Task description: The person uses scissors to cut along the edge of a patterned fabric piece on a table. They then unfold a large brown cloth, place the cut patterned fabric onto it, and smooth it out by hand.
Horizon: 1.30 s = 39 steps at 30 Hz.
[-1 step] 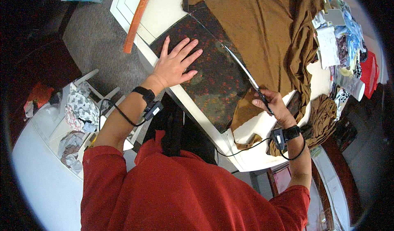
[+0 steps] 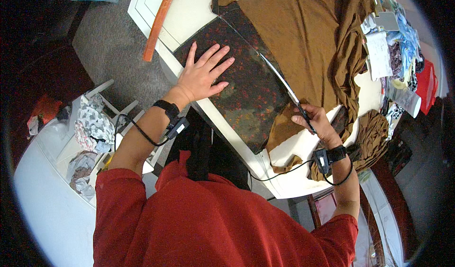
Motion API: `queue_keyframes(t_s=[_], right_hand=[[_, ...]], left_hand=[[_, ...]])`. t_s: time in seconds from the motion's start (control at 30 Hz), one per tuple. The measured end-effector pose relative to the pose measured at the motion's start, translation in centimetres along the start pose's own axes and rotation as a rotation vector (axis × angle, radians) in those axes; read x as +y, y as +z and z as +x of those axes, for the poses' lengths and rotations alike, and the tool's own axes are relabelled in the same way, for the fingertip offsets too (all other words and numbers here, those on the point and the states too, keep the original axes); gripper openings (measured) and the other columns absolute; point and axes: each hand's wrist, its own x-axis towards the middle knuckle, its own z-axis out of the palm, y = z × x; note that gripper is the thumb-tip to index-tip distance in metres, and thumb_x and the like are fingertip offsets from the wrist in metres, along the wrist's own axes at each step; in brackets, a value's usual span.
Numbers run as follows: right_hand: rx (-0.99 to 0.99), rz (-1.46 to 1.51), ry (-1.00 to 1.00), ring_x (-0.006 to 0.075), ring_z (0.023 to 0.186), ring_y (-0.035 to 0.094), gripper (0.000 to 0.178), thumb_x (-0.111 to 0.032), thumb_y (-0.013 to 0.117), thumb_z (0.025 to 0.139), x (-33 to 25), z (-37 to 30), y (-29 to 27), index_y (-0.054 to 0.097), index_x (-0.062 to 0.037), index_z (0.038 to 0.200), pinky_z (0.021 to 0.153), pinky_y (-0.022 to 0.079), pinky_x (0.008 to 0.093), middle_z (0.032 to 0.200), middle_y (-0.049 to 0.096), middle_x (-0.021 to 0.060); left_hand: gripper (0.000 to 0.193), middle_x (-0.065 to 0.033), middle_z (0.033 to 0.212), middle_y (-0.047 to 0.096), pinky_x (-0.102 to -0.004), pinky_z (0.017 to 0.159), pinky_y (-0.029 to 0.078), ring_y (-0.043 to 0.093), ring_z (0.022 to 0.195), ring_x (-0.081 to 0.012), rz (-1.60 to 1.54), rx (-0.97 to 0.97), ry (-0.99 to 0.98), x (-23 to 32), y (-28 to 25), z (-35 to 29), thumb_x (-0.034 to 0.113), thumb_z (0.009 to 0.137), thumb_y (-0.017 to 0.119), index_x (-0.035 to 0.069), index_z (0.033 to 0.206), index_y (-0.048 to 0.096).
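Observation:
My left hand (image 2: 202,77) lies flat with spread fingers on a dark cloth patterned in red and olive (image 2: 249,110), which rests on a white table. In my right hand (image 2: 320,122) is a pair of long scissors (image 2: 284,84), seen nearly edge-on. Their silver blade lies along the border between the patterned cloth and a large brown cloth (image 2: 294,35), its tip pointing away to the upper left. A thin line runs on from that tip to the far end of the dark cloth. My right fingers partly hide the black handles.
An orange curved strip (image 2: 161,23) lies across the table's left edge (image 2: 173,65). Bunched brown cloth (image 2: 372,141) sits at right, with piled fabrics and papers (image 2: 379,54) behind it. A white chair (image 2: 106,106) holding crumpled cloth stands left. A black cable hangs from each wrist device.

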Motion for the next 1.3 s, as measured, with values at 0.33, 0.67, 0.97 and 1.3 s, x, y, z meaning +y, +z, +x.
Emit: queue_keyframes(t_s=[0.33, 0.67, 0.97, 1.3], right_hand=[[-0.014, 0.057, -0.058, 0.0103, 0.084, 0.057, 0.053, -0.034, 0.079, 0.078, -4.8, 1.6, 1.6, 0.064, 0.0051, 0.111, 0.08, 0.046, 0.0255, 0.092, 0.066, 0.0031], [-0.011, 0.027, -0.043, 0.0105, 0.087, 0.059, 0.051, -0.03, 0.08, 0.077, -7.2, 2.3, 1.9, 0.064, 0.0042, 0.111, 0.083, 0.047, 0.026, 0.096, 0.068, 0.0047], [-0.024, -0.084, -0.037, 0.0116, 0.079, 0.057, 0.047, -0.034, 0.079, 0.078, -8.6, 4.2, 1.9, 0.066, 0.0025, 0.105, 0.074, 0.047, 0.0254, 0.086, 0.066, 0.0053], [0.019, -0.015, -0.048, 0.011, 0.086, 0.057, 0.045, -0.031, 0.079, 0.078, -11.5, 5.8, 3.6, 0.066, 0.0022, 0.105, 0.081, 0.046, 0.0257, 0.091, 0.066, 0.0025]], left_hand=[[0.07, -0.0044, 0.155, 0.02, -0.066, 0.109, 0.011, 0.021, 0.142, -0.0237, -0.052, 0.02, -0.014, -0.3, 0.4, -0.2, 0.048, 0.081, 0.062, 0.024, 0.143, 0.037], [0.07, -0.0077, 0.153, 0.024, -0.0642, 0.11, 0.012, 0.023, 0.141, -0.0259, -0.117, 0.068, -0.013, -0.4, 0.3, -0.4, 0.045, 0.079, 0.065, 0.021, 0.14, 0.042], [0.07, -0.0078, 0.153, 0.023, -0.0634, 0.111, 0.01, 0.022, 0.142, -0.0258, -0.145, 0.038, -0.026, -0.5, 0.1, -0.3, 0.046, 0.08, 0.064, 0.022, 0.141, 0.04], [0.07, -0.0089, 0.153, 0.023, -0.0635, 0.111, 0.012, 0.023, 0.141, -0.0263, -0.173, 0.053, -0.029, -0.6, 0.2, -0.4, 0.048, 0.08, 0.063, 0.023, 0.141, 0.04]])
